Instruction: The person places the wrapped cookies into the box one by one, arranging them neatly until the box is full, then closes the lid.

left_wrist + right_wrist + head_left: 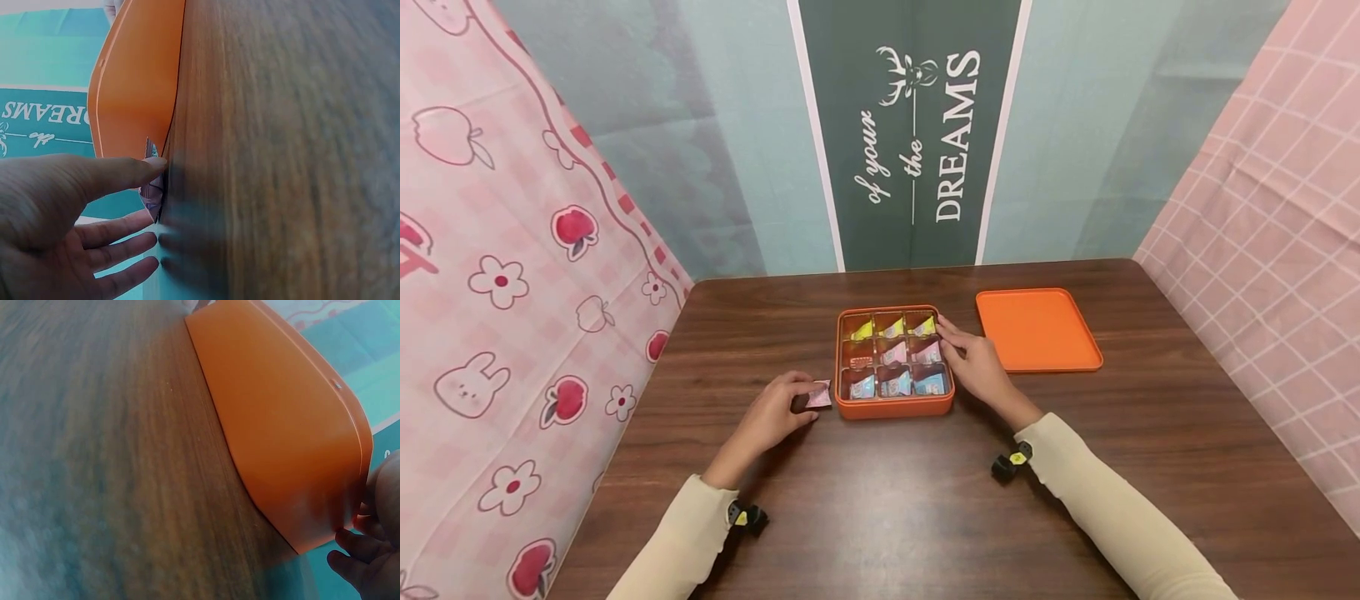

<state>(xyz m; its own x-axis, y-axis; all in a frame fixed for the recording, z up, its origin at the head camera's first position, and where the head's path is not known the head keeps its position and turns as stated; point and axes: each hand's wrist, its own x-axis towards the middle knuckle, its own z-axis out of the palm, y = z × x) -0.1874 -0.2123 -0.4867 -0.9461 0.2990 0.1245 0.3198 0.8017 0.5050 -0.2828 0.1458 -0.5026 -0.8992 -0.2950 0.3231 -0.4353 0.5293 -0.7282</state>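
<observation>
An orange square box [895, 407] holds a clear divided tray of small wrapped packets. Yellow packets [891, 327] fill the far row and blue ones [895, 384] the near row. Pink packets [893, 353] lie in the middle row's centre and right compartments; its left one shows a small red patterned piece [861, 362]. Left of the box, my left hand [778, 408] pinches a pink packet [152, 190] at the tabletop between thumb and index finger, other fingers spread. My right hand [976, 364] rests against the box's right side, fingertips at the far right corner.
The orange lid [1037, 330] lies flat on the dark wooden table [880, 500], right of the box and beyond my right hand. Patterned cloths hang along the left, back and right sides.
</observation>
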